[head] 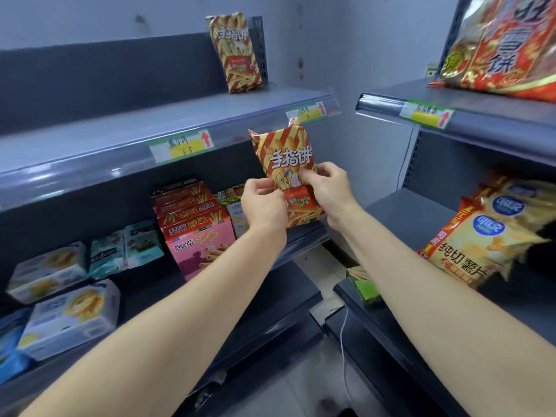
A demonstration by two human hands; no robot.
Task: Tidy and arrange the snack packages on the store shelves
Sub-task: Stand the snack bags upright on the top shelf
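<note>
A striped snack bag (285, 155) is held upright in the air before the upper shelf (120, 127) edge — left hand (263, 203) pinching its lower left edge, right hand (329, 188) its right edge, fingers (313, 174) curled onto it. A matching bag (236, 52) stands on that shelf.

Printed on striped snack bag (290, 159) and second bag (234, 52) above: 手指饼. On yellow chip bag (463, 251): 纯切薯片.
</note>
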